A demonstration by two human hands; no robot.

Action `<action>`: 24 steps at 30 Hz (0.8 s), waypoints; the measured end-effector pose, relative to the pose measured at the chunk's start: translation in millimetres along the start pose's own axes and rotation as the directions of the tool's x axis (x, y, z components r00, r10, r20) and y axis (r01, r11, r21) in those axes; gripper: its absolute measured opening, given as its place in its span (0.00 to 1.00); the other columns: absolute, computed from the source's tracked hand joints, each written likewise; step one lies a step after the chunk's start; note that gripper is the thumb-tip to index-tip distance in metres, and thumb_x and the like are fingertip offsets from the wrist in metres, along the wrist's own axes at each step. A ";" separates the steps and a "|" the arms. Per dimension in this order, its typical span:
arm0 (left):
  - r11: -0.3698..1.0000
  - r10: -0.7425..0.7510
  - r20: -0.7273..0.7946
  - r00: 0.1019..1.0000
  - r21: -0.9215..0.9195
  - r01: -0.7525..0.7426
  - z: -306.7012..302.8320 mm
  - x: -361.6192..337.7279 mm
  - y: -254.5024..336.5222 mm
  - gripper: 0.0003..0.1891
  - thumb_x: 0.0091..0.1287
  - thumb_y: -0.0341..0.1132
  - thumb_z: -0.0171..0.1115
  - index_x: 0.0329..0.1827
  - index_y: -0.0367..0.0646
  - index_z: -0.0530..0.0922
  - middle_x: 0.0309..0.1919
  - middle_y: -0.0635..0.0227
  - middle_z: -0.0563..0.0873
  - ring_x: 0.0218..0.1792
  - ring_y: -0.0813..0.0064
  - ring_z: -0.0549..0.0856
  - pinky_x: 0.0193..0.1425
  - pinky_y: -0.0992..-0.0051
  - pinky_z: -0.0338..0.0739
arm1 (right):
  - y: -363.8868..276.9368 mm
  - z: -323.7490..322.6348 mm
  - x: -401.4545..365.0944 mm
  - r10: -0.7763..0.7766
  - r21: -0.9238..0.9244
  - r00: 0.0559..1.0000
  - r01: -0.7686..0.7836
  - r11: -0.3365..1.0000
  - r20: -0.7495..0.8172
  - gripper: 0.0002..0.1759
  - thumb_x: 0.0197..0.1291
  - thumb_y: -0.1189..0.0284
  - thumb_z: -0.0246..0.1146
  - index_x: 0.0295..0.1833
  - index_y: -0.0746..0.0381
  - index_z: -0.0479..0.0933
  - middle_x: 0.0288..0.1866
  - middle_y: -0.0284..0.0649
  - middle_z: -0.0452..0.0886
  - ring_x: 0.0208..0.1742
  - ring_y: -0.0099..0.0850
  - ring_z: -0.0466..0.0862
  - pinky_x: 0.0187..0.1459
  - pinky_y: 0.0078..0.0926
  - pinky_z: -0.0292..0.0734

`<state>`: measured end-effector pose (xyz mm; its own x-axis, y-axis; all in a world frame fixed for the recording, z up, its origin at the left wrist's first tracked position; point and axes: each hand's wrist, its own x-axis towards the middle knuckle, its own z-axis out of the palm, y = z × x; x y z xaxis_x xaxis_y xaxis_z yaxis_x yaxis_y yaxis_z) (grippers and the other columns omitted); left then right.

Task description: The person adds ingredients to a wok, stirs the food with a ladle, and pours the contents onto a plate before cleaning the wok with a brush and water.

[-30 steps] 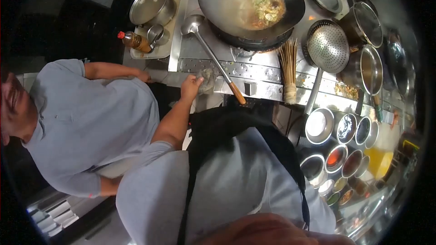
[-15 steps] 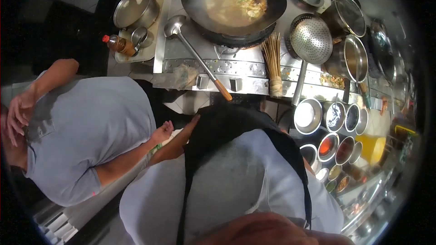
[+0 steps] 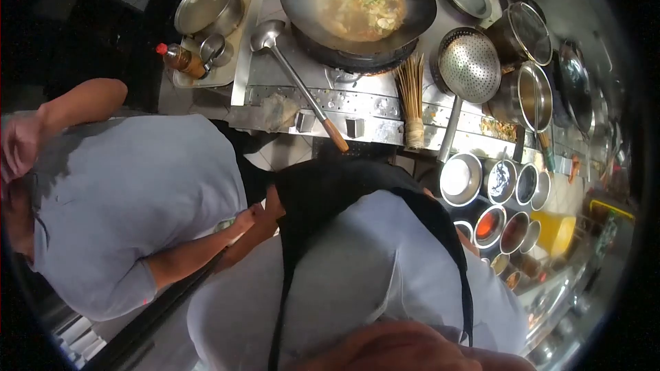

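Observation:
My left hand point(image 3: 273, 203) is at my side against the edge of the black apron point(image 3: 330, 192), with its fingers mostly hidden. Of my right hand, only a sliver of skin point(image 3: 429, 193) shows past the apron's other edge; its fingers are hidden. Ahead of me a black wok point(image 3: 412, 20) sits on the burner, holding steaming broth with pieces of food point(image 3: 371, 10). A ladle point(image 3: 297, 77) with a wooden handle lies on the stove front, apart from both hands. To the right of the burner are a bamboo wok brush point(image 3: 412, 103) and a perforated strainer point(image 3: 469, 67).
A co-worker in a grey shirt point(image 3: 144, 192) stands close on my left, one forearm near mine. Beyond are a pot point(image 3: 230, 24) and a red-capped bottle point(image 3: 182, 60) on a tray. Metal seasoning bowls point(image 3: 462, 178) and deep pots point(image 3: 540, 99) line the right side.
The wok's contents look more spread out with less steam over them. My left hand has shifted slightly down and left. The co-worker's raised hand has moved, and the view has shifted a little.

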<state>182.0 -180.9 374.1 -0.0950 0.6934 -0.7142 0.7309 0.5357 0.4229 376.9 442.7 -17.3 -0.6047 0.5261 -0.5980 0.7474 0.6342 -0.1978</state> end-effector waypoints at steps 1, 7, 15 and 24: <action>0.993 -0.112 -0.034 0.993 0.040 0.113 -24.3 4.7 19.5 0.19 0.78 0.49 0.52 0.52 0.38 0.76 0.34 0.64 0.82 0.37 0.70 0.83 0.46 0.69 0.81 | -1.1 5.0 -1.1 0.003 0.008 1.000 -0.003 1.000 0.001 0.21 0.60 0.56 0.67 0.52 0.57 0.85 0.46 0.49 0.88 0.51 0.48 0.87 0.52 0.43 0.79; 0.939 -0.343 -0.025 0.939 -0.027 0.342 -103.7 32.0 48.9 0.18 0.78 0.48 0.53 0.45 0.39 0.79 0.29 0.66 0.83 0.32 0.70 0.84 0.43 0.70 0.82 | 7.5 37.9 -12.4 0.037 0.054 0.999 -0.038 0.998 0.021 0.21 0.60 0.56 0.68 0.52 0.58 0.85 0.46 0.49 0.88 0.51 0.48 0.87 0.52 0.43 0.79; 0.174 -0.065 -0.911 0.407 -0.412 -0.894 120.7 17.3 -296.3 0.09 0.73 0.40 0.64 0.42 0.44 0.77 0.24 0.72 0.73 0.19 0.78 0.67 0.12 0.85 0.65 | 7.2 91.2 -21.9 0.074 0.102 0.996 -0.078 0.992 0.045 0.20 0.59 0.56 0.68 0.51 0.58 0.85 0.45 0.49 0.88 0.51 0.48 0.87 0.52 0.42 0.80; 0.145 0.422 -0.716 0.556 -0.552 -0.821 25.9 7.3 -119.4 0.15 0.76 0.44 0.57 0.54 0.43 0.78 0.49 0.60 0.84 0.51 0.66 0.84 0.51 0.63 0.81 | -16.2 121.7 -20.7 0.075 0.134 0.995 -0.083 0.987 0.061 0.20 0.59 0.56 0.68 0.51 0.58 0.85 0.45 0.49 0.88 0.51 0.48 0.87 0.52 0.42 0.80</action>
<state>111.6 -252.3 304.0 -0.2281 0.9567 0.1806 -0.1891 -0.2255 0.9557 410.7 352.6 -96.3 -0.5291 0.5366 -0.6574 0.8249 0.5068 -0.2503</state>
